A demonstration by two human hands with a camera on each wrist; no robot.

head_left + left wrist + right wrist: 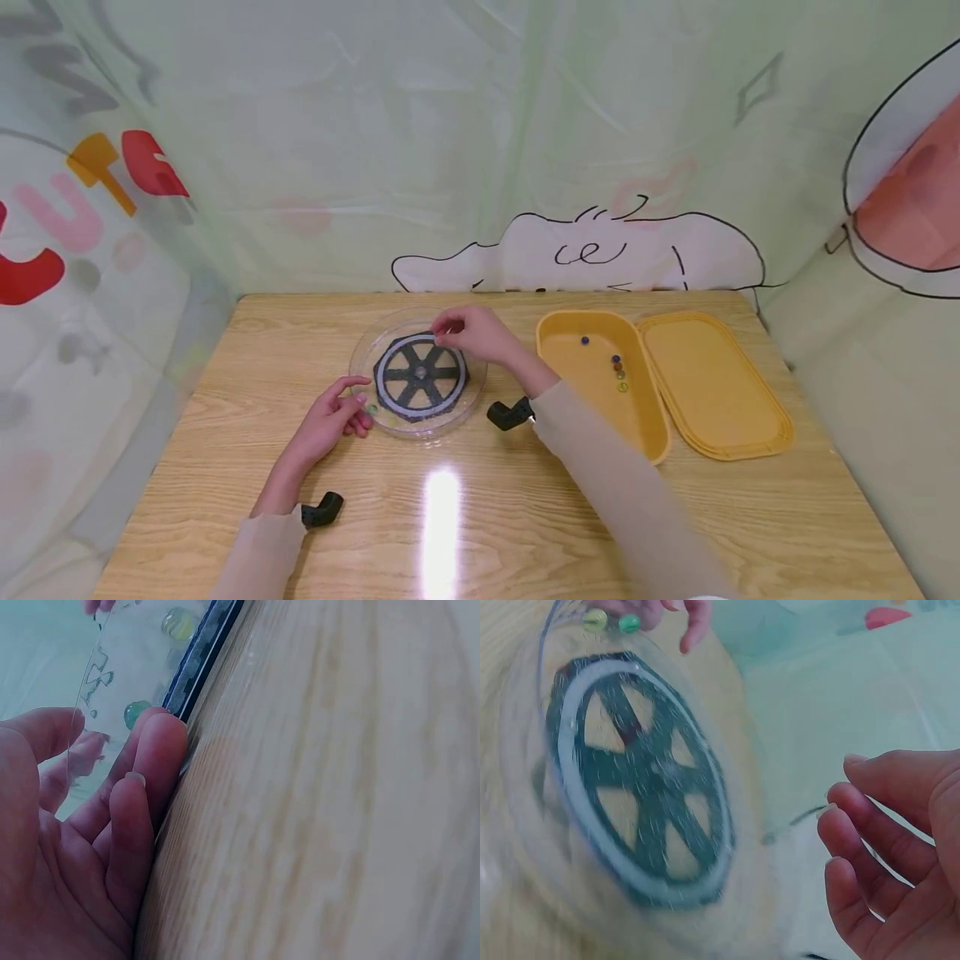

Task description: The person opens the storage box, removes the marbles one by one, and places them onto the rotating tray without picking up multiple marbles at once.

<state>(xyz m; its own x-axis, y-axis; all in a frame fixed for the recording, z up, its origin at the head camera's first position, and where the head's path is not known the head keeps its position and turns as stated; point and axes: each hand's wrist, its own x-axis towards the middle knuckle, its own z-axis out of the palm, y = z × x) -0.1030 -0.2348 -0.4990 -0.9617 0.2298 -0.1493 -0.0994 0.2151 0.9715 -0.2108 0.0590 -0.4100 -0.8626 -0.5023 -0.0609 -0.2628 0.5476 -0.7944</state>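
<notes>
A clear round dish [480, 392] lies on the table with a dark spoked wheel shape [422, 375] bearing a white ring in its middle. My left hand [330, 421] grips its near left rim, thumb and fingers curled about the clear wall. Just inside that wall by the fingertips sit a green marble [137, 714] and a yellowish marble [180, 624]. Over the far right part of the dish hovers my right hand [480, 335], its fingers loosely bent. In the right wrist view a gap shows between thumb and fingertips, with nothing in it.
Right of the dish stands a yellow tray [652, 400] holding several small marbles, among them a blue marble [585, 340]. A flat yellow lid [720, 383] lies against its right side. A printed curtain [337, 167] hangs behind the wooden table [375, 542].
</notes>
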